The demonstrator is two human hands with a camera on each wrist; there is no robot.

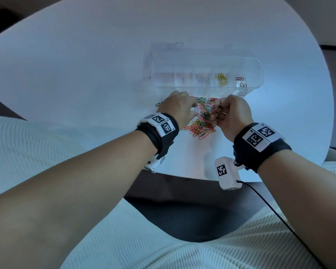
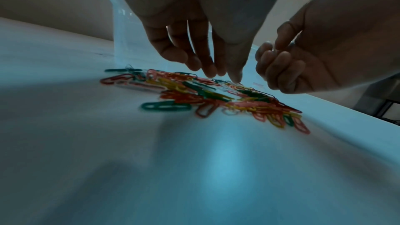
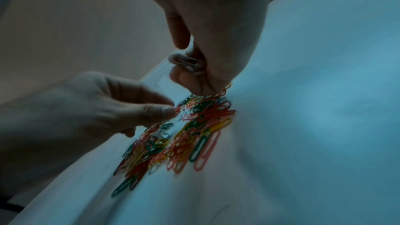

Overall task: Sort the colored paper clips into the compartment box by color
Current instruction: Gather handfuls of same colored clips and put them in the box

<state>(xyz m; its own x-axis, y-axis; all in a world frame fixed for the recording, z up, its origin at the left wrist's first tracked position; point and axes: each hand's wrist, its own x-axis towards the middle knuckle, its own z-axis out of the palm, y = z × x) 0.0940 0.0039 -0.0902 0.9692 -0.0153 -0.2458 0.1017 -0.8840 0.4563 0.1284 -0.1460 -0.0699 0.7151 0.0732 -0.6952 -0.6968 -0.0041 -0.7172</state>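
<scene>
A pile of colored paper clips (image 1: 202,123) in red, orange, yellow, green and white lies on the white table just in front of the clear compartment box (image 1: 259,74). One compartment holds yellow clips (image 1: 222,79), and the right-end one holds dark clips (image 1: 241,83). My left hand (image 1: 194,109) hangs over the pile's left side with fairly straight fingers, and its thumb tip (image 2: 236,79) touches a white clip (image 3: 182,109). My right hand (image 3: 190,67) hovers at the pile's right edge, fingers curled round pale clips (image 3: 187,62).
The round white table (image 1: 85,74) ends close to my wrists, with a dark gap and cream ribbed fabric (image 1: 163,253) below. A white camera module (image 1: 226,171) with a black cable hangs under my right wrist. The box's open clear lid (image 1: 163,53) stands behind it.
</scene>
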